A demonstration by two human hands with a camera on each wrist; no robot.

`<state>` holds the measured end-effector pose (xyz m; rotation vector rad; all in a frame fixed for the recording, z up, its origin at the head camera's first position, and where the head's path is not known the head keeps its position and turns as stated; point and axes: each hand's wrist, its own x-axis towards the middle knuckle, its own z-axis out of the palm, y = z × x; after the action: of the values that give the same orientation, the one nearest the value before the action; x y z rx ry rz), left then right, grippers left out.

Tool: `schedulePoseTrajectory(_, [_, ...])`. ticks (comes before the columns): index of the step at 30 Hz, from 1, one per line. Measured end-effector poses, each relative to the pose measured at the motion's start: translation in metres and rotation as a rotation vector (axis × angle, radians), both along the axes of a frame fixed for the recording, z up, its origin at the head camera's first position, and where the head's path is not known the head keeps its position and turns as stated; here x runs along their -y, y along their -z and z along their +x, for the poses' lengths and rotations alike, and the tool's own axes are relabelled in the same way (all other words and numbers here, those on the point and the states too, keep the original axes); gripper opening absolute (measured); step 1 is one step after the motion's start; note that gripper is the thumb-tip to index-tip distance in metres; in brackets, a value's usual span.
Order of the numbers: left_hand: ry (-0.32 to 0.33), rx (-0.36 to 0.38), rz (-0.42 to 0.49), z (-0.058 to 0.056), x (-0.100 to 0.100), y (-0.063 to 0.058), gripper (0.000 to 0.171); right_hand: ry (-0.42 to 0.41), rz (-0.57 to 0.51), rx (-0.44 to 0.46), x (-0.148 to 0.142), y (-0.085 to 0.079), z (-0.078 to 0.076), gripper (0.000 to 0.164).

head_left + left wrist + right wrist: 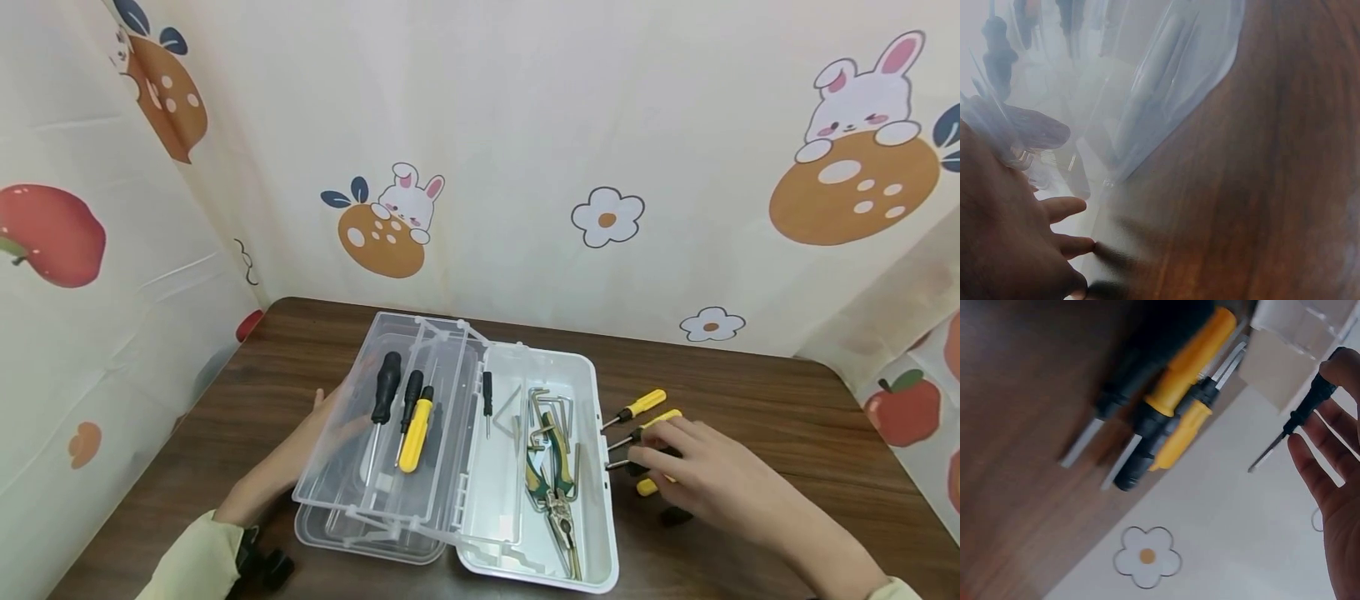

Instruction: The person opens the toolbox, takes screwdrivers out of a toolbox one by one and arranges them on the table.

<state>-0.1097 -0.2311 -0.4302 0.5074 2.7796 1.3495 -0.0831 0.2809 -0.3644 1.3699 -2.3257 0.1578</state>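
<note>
My right hand [705,479] is at the right side of an opened plastic toolbox. In the right wrist view it pinches a small black-handled screwdriver [1311,403] between thumb and fingers, the metal tip pointing away. My left hand [306,437] is at the left of the raised translucent lid [311,483], partly seen through it. Its fingers [1063,208] are spread and extended beside the clear plastic. Whether they press on it, I cannot tell. Two black screwdrivers [386,387] and a yellow one [416,429] lie on the lid's clear tray.
In the white box [487,517] lie green-handled pliers [558,500], several hex keys [551,400] and a small black screwdriver [487,392]. Several yellow and black screwdrivers [647,403] lie on the wooden table [787,433] around the right hand. A patterned curtain [510,167] stands behind.
</note>
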Motion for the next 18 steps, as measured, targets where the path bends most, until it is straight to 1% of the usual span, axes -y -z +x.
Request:
schedulePoseTrajectory(6, [-0.004,0.008,-0.005,0.0,-0.001,-0.003,0.077,0.01,-0.007,0.077,-0.009,0.02,0.01,0.043])
schedulePoseTrajectory(9, [-0.003,-0.003,-0.009,0.001,-0.002,-0.005,0.076,0.008,-0.009,0.09,-0.009,0.03,0.014,0.042])
schedulePoseTrajectory(13, [-0.002,0.007,0.0,0.002,-0.002,-0.006,0.077,0.017,0.028,0.096,-0.007,0.038,0.019,0.043])
schedulePoseTrajectory(18, [0.003,0.015,0.012,0.0,-0.003,-0.006,0.08,0.049,0.093,0.116,-0.006,0.044,0.025,0.047])
